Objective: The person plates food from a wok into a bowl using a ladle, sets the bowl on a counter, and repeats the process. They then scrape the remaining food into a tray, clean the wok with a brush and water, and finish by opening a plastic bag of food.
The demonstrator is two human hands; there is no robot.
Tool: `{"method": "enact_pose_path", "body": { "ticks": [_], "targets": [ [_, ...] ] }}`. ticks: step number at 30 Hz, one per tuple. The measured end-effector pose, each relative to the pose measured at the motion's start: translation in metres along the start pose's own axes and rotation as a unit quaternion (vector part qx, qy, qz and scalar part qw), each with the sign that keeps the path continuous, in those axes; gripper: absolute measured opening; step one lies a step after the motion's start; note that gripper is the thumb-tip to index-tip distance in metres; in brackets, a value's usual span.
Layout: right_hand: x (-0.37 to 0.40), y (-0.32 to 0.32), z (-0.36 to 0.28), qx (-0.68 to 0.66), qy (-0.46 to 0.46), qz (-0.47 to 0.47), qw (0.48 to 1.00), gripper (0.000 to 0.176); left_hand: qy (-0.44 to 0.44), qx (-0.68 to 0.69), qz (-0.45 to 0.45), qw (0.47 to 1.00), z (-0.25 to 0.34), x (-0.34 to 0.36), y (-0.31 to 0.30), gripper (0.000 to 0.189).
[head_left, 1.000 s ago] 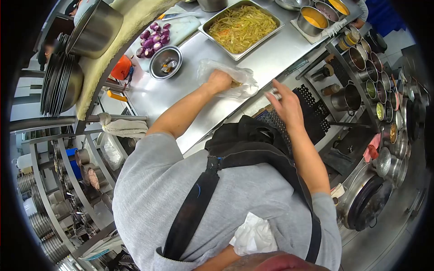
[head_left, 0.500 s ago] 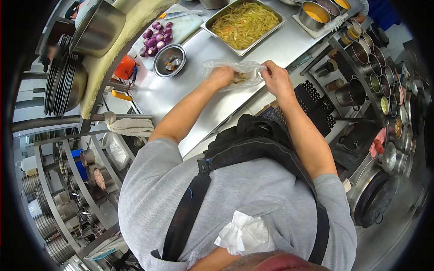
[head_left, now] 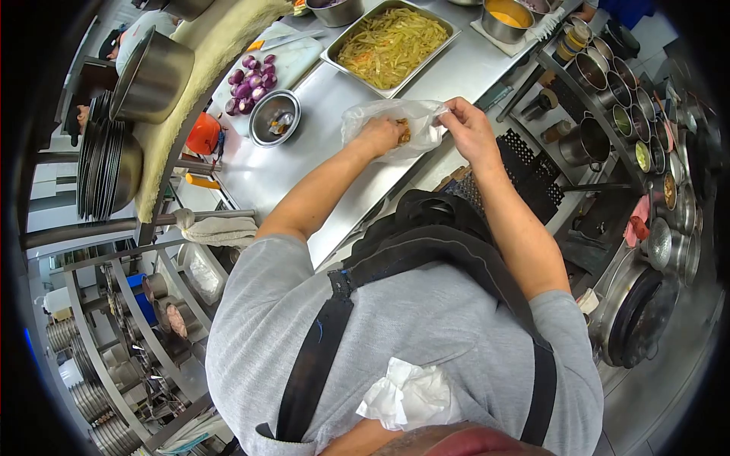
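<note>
A clear plastic bag (head_left: 361,118) is stretched between my hands over the front edge of the steel counter. My left hand (head_left: 380,137) reaches into it, fingers curled against some orange-brown food (head_left: 404,133) whose kind I cannot make out. Pinched in my right hand (head_left: 465,128) is the bag's right edge. Left of the bag stands a steel bowl (head_left: 262,121) with a few small scraps inside. Behind the bag is a rectangular steel pan (head_left: 456,34) filled with sliced green vegetables (head_left: 391,47).
Peeled red onions (head_left: 247,87) and a knife (head_left: 281,40) lie on a white cutting board (head_left: 299,55). A pot of orange liquid (head_left: 506,17) stands at the back right. Stacked pans (head_left: 99,171) and a large pot (head_left: 156,80) are on the left; racks of containers stand right.
My left hand has shifted slightly within the bag, and orange-brown food now shows at its fingertips. My right hand keeps its pinch on the edge. The view has moved a little.
</note>
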State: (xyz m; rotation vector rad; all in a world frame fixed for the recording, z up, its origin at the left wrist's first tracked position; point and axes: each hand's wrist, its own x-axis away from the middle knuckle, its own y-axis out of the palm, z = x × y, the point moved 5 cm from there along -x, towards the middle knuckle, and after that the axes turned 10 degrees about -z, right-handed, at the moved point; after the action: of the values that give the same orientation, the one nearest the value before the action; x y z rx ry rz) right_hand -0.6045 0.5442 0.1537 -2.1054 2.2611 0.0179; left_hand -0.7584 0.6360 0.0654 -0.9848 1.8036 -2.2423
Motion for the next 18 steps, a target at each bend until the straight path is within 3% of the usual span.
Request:
{"method": "enact_pose_path", "body": {
  "ticks": [5, 7, 10, 11, 13, 18],
  "targets": [
    [0.011, -0.007, -0.003, -0.137, -0.002, 0.0, 0.991, 0.013, 0.015, -0.077, -0.109, 0.991, -0.002, -0.007, 0.019, 0.031],
    [0.016, -0.008, -0.007, -0.149, 0.003, 0.003, 0.989, 0.012, 0.078, -0.033, 0.033, 0.996, 0.0, -0.005, 0.014, 0.034],
    [0.019, -0.012, 0.011, -0.125, 0.01, 0.012, 0.992, 0.011, 0.049, -0.081, -0.041, 0.995, 0.011, -0.004, 0.009, 0.036],
    [0.021, -0.013, 0.01, -0.125, 0.009, 0.016, 0.992, 0.011, 0.053, -0.083, -0.041, 0.994, 0.008, -0.009, 0.017, 0.036],
    [0.029, -0.014, 0.007, -0.138, 0.026, 0.03, 0.99, 0.012, 0.068, 0.072, 0.022, 0.995, -0.004, -0.017, 0.038, 0.034],
    [0.037, -0.003, -0.005, -0.204, 0.037, 0.043, 0.977, 0.014, 0.067, 0.039, -0.049, 0.996, 0.005, -0.009, 0.024, 0.032]
  ]
}}
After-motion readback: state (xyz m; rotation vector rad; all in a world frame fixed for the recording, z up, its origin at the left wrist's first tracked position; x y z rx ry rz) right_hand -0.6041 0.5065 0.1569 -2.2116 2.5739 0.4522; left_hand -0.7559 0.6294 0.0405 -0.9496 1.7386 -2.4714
